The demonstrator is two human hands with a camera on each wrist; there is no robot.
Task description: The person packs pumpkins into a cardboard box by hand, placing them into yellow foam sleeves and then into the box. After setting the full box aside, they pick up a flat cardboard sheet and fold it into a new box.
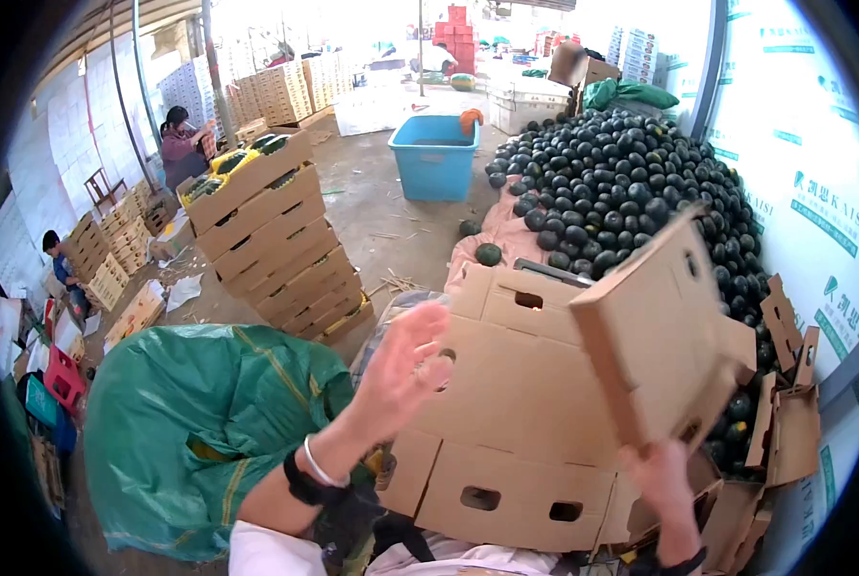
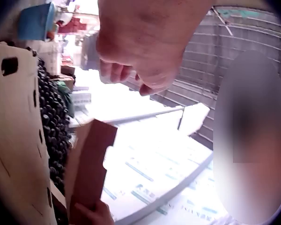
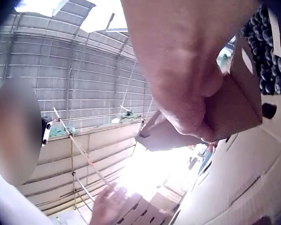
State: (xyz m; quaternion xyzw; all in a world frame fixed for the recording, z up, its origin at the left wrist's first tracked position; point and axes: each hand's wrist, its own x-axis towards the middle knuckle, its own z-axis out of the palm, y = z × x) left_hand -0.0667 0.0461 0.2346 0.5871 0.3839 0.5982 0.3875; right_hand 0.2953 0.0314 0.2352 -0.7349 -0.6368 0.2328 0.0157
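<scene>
My right hand (image 1: 662,480) grips the lower edge of a cardboard box (image 1: 655,326), which stands tilted on its side. In the right wrist view the fingers of that right hand (image 3: 187,103) curl over the edge of the box (image 3: 234,105). My left hand (image 1: 400,365) is raised with nothing in it, its fingers spread loosely. Below both hands lies a flat, unfolded cardboard sheet (image 1: 516,384) with oval hand holes. The left wrist view shows the left hand (image 2: 140,51) apart from the box (image 2: 91,164).
A large heap of dark green melons (image 1: 631,192) lies beyond the cardboard. Stacked boxes (image 1: 276,240) and a green sack (image 1: 208,422) stand to my left. A blue tub (image 1: 436,163) is farther back. More cardboard boxes (image 1: 796,432) lie at right. A person (image 1: 184,149) sits behind the stack.
</scene>
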